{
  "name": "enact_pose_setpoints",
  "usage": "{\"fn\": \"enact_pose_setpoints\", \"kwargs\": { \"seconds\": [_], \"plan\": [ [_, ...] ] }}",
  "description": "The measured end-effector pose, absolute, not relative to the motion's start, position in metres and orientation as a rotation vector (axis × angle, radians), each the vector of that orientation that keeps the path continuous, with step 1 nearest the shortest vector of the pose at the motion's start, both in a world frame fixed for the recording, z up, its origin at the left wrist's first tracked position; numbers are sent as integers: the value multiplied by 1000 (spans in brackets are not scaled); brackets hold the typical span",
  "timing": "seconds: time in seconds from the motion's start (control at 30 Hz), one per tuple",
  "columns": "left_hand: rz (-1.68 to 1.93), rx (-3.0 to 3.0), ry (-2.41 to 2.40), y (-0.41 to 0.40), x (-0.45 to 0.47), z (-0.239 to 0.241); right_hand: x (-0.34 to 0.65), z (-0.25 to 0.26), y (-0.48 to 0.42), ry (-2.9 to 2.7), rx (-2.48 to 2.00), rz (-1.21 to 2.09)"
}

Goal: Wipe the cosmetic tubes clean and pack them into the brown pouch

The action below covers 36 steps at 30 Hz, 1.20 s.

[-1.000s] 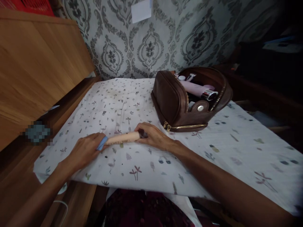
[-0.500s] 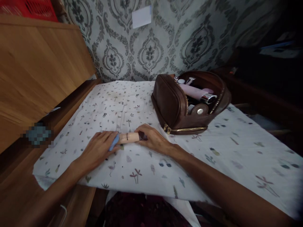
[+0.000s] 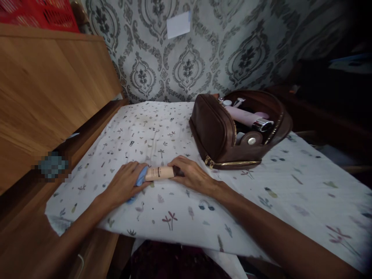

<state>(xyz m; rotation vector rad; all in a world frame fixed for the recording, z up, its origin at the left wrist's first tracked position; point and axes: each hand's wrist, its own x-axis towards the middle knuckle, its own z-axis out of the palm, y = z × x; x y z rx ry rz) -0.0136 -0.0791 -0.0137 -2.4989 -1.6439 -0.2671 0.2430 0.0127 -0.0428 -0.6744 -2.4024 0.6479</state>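
A beige cosmetic tube (image 3: 159, 173) with a dark cap lies flat on the patterned white cloth (image 3: 203, 209). My right hand (image 3: 192, 175) grips its capped right end. My left hand (image 3: 124, 184) holds a small blue cloth (image 3: 141, 176) wrapped over the tube's left end. Behind and to the right stands an open brown leather toiletry bag (image 3: 216, 133) with a gold zipper, holding a pink tube (image 3: 244, 116) and other small items.
A wooden cabinet side (image 3: 49, 89) rises on the left with a red crate (image 3: 37, 13) on top. Patterned wallpaper with a white note (image 3: 178, 24) is behind. Dark furniture (image 3: 328, 93) lies at the right. The cloth's near edge hangs off the table.
My left hand has slid the blue cloth rightward along the tube, covering more of it. My right hand stays on the capped end. The view has shifted slightly.
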Motion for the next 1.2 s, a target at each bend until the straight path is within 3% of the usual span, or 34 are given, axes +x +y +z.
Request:
{"fn": "enact_pose_setpoints", "kwargs": {
  "seconds": [0.3, 0.6, 0.87, 1.03, 1.2],
  "plan": [
    [-508, -2496, -1838, -87, -28, -18, 244, -33, 10, -2124, -702, 1154],
    [-1083, -2289, -2127, -77, 16, 1, 212, -24, -4, -1101, -645, 1747],
    [-1550, -2542, -2051, -51, 54, 4, 215, -10, -11, -962, -604, 1800],
    [-1980, -2461, -1904, -22, 51, 18, 229, -12, -6, -1039, -640, 2118],
    [-1787, -2875, -1743, -2, 53, 15, 234, -24, -2, -1163, -696, 2372]
  ]
}}
